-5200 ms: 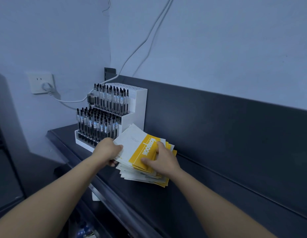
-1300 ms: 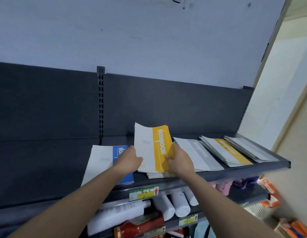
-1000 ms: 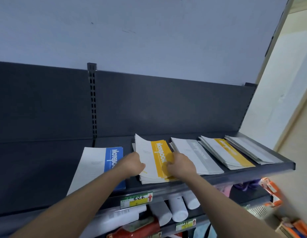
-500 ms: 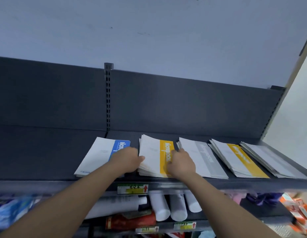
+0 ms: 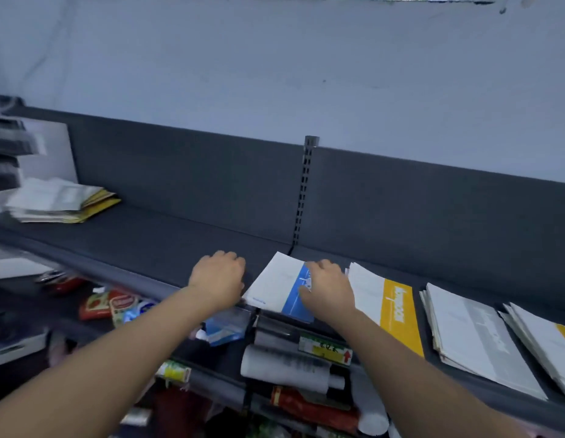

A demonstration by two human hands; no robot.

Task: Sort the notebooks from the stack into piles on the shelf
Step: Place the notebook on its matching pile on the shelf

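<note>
Unsorted stack (image 5: 60,200) lies at the far left of the shelf (image 5: 167,241). Left hand (image 5: 219,278) is over bare shelf, fingers loosely curled, holding nothing. Right hand (image 5: 330,290), fingers relaxed, rests on the blue notebook (image 5: 275,286). The yellow pile (image 5: 391,308) and grey pile (image 5: 474,336) follow.

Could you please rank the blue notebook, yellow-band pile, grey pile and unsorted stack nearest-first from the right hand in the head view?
1. blue notebook, under the right hand
2. yellow-band pile, just right
3. grey pile, farther right
4. unsorted stack, far left
</note>
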